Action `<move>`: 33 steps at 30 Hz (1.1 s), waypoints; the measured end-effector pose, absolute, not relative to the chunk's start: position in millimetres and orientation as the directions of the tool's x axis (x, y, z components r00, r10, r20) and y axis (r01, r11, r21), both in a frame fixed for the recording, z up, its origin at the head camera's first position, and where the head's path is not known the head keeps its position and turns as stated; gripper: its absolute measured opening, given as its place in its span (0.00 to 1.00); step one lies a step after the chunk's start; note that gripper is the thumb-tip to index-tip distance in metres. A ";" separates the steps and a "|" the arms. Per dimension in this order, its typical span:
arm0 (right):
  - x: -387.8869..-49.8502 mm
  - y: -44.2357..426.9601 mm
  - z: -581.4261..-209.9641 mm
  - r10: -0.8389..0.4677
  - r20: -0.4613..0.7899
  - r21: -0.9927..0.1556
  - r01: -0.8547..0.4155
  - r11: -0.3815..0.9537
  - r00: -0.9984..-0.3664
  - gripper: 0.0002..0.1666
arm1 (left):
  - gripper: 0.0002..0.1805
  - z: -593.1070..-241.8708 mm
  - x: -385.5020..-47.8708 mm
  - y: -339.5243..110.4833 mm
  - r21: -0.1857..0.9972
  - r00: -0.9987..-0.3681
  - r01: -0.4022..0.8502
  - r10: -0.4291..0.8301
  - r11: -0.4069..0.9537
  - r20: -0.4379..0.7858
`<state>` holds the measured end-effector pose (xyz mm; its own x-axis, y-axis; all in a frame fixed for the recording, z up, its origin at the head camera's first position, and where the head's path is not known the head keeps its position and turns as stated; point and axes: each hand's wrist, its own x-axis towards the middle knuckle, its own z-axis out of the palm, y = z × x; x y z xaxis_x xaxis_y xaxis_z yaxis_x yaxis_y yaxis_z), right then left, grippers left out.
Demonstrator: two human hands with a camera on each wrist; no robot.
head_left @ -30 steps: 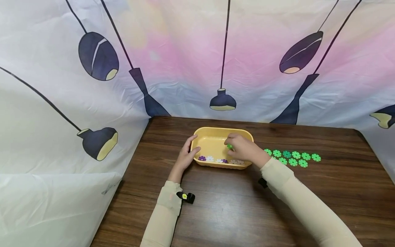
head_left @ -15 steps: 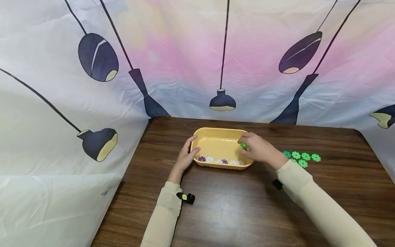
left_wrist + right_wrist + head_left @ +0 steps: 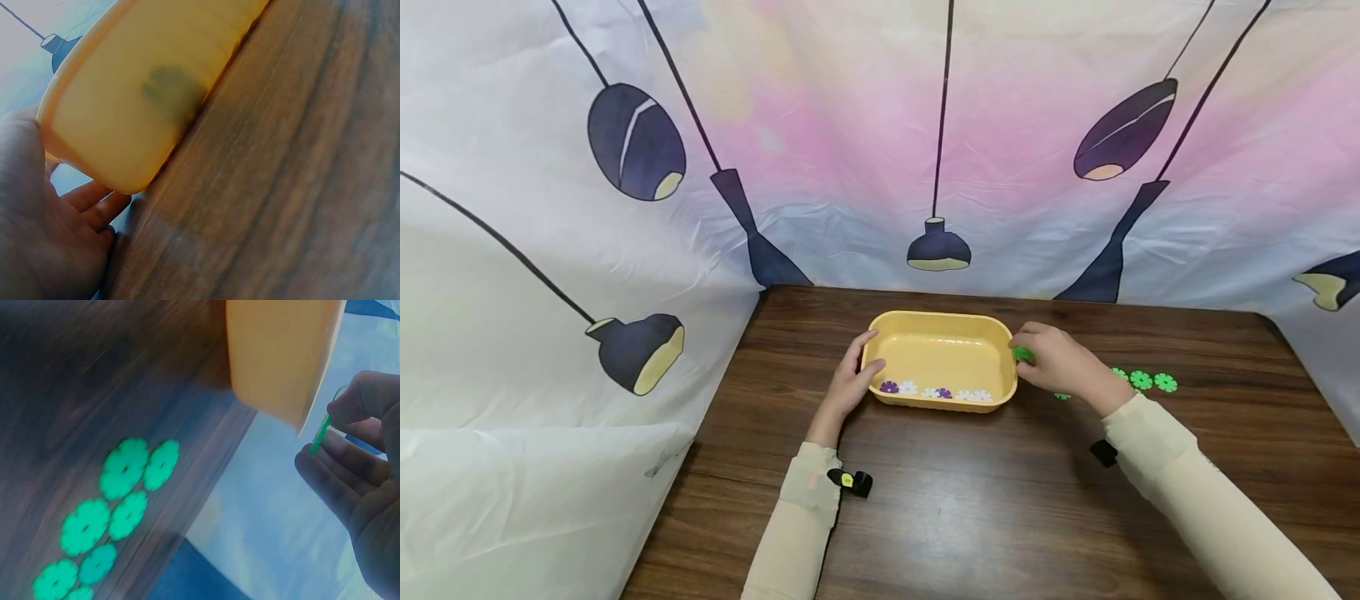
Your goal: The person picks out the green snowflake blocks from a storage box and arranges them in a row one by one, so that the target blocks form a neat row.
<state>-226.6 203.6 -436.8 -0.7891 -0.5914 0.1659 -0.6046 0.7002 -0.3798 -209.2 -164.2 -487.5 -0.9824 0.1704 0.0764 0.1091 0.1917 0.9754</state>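
A yellow plastic basin [image 3: 940, 358] stands near the table's back edge. My left hand [image 3: 847, 385] grips its left end, thumb on the rim and the other fingers around the outside; the left wrist view shows the hand [image 3: 62, 219] at the basin's corner. Just off the basin's right end, my right hand [image 3: 1063, 360] pinches a green flower-shaped disc [image 3: 1022, 354] between thumb and fingers, seen edge-on in the right wrist view. Inside the basin, along the near wall, lie several purple discs [image 3: 889, 387] and white discs [image 3: 908, 388].
Several green discs [image 3: 1141, 381] lie in rows on the brown wooden table [image 3: 940, 500], right of the basin and partly hidden by the right hand and forearm. A printed cloth [image 3: 850, 167] hangs behind the table and on its left.
My right hand has moved right, from above the basin's inside to just beyond its right end, still pinching the green disc. The left hand has stayed on the basin.
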 end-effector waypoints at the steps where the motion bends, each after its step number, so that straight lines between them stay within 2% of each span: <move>1: -225.4 207.2 -436.4 -0.585 0.161 -0.384 -0.596 0.705 -0.795 0.13 | 0.31 -487.7 -209.0 -164.2 0.976 -0.983 0.107 0.170 0.190 0.075; 15: -207.0 260.2 -439.6 -0.532 0.158 -0.345 -0.552 0.759 -0.832 0.19 | 0.31 -485.8 -207.3 -164.6 0.971 -0.981 0.121 0.176 0.206 0.084; 22: -199.1 284.9 -444.7 -0.505 0.147 -0.337 -0.523 0.783 -0.851 0.16 | 0.31 -485.8 -207.0 -164.1 0.971 -0.981 0.117 0.177 0.209 0.080; 33: -189.1 314.9 -454.2 -0.475 0.124 -0.315 -0.488 0.814 -0.871 0.21 | 0.31 -486.1 -206.7 -163.9 0.973 -0.982 0.112 0.175 0.204 0.076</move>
